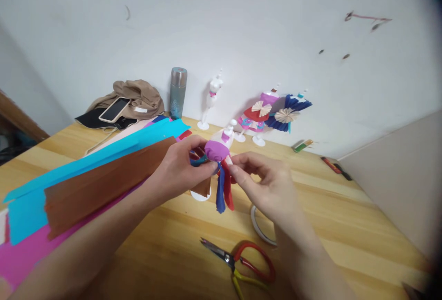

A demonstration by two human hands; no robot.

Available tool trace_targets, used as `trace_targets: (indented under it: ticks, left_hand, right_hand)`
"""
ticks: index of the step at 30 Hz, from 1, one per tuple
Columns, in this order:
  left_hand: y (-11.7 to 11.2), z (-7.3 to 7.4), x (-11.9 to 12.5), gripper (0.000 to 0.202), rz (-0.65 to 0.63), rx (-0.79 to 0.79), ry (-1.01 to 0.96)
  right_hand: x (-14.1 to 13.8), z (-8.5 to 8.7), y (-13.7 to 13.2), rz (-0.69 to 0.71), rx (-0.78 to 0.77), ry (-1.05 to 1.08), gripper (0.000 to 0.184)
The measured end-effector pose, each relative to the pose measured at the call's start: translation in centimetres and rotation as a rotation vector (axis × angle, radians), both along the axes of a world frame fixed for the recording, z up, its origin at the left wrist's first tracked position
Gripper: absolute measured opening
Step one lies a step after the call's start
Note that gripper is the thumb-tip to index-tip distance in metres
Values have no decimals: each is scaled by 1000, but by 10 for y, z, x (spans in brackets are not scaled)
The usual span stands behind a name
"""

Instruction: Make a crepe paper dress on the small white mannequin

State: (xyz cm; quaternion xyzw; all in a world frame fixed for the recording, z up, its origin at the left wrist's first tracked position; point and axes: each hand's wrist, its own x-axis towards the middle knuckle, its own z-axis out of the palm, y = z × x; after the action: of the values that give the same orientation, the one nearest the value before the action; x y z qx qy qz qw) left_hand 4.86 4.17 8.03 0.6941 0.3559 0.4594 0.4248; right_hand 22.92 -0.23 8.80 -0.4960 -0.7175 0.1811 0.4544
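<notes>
Between my hands stands a small white dress-form mannequin (229,130), its front wrapped in purple crepe paper (217,150). A blue paper strip (220,191) and a red paper strip (227,189) hang from its waist. Curled round the mannequin's left side, my left hand (188,164) is closed on it, and some blue paper shows between the fingers. My right hand (258,175) pinches a small pale strip (229,160) at the waist's right side; its far end is hidden. The mannequin's white base (200,195) is partly covered by brown paper.
Scissors (229,259) with red and yellow handles and a tape roll (257,226) lie in front. Crepe paper sheets (103,180) spread at left. Behind stand a flask (178,92), a bare mannequin (214,92) and two dressed mannequins (264,106). A phone (115,108) rests by brown cloth.
</notes>
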Motion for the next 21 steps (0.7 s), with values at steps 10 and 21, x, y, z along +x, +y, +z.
trace_targets:
  ticks: [10,21]
  left_hand:
    - [1,-11,3,11,49,98,73]
    - [2,-8,3,16,-36,44,69]
  right_hand:
    - [-1,1,-5,-36,116,-233,18]
    - [-3,-3,-3,40,146,-224,19]
